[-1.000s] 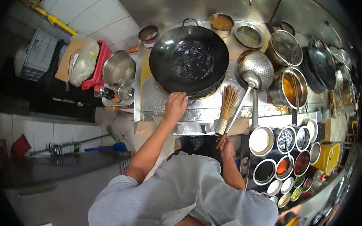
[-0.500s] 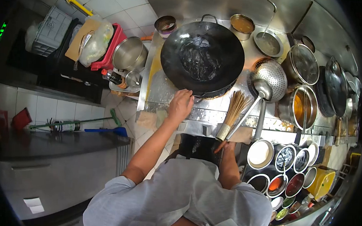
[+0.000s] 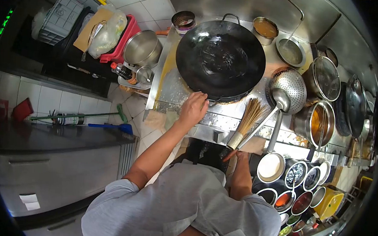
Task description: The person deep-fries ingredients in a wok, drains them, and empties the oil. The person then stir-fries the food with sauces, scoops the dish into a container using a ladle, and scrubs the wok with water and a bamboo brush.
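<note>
A large black wok [image 3: 220, 62] sits on the steel stove, its inside dark and shiny. My left hand [image 3: 193, 109] is at its near rim, fingers closed together by the near handle. My right hand [image 3: 241, 155] is low at the stove's front edge, mostly hidden beside a folded cloth [image 3: 253, 145]; its fingers do not show. Just left of it is the wooden handle end of a ladle [image 3: 281, 99], whose bowl rests on a perforated strainer [image 3: 294, 87]. A bamboo brush [image 3: 246, 121] lies next to the ladle's shaft.
Pots of orange liquid [image 3: 317, 120] and a wire sieve [image 3: 326, 78] stand on the right. Several seasoning bowls [image 3: 271, 167] fill the lower right. A steel pot [image 3: 142, 48], sauce bottle [image 3: 121, 71] and red crate [image 3: 127, 40] are at the left. A grey counter [image 3: 64, 141] is lower left.
The view has turned, shifting the stove rightward in the picture. My left hand stays at the wok's near rim. My right hand, earlier visible at the ladle's wooden handle, is now mostly hidden.
</note>
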Action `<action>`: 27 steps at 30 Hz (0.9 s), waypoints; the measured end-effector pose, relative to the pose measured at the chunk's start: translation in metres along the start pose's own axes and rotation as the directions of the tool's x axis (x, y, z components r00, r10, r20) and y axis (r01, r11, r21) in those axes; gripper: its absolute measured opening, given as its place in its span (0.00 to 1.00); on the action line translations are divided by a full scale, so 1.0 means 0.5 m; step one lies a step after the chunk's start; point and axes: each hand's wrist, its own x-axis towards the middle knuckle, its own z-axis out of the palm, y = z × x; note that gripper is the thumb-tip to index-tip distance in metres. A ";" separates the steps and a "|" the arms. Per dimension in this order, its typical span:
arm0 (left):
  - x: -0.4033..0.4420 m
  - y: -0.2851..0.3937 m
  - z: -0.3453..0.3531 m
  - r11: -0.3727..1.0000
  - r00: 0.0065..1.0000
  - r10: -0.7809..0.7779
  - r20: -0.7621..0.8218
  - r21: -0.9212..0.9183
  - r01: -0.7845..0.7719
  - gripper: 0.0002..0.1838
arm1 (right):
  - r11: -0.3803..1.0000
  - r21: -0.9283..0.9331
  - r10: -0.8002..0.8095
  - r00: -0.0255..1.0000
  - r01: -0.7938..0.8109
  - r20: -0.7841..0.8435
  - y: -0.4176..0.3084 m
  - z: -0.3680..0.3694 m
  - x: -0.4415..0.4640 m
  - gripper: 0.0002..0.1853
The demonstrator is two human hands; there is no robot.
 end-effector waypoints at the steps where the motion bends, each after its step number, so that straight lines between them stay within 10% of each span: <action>1: 0.001 -0.001 0.000 1.000 1.000 0.003 0.005 0.005 -0.003 0.14 | 1.000 -0.003 -0.006 1.000 0.006 0.019 -0.001 -0.014 0.006 0.22; 27: 0.007 -0.005 -0.001 0.999 0.997 -0.018 0.069 0.034 0.016 0.14 | 0.980 -0.161 -0.143 0.975 0.115 -0.172 0.016 0.019 -0.055 0.20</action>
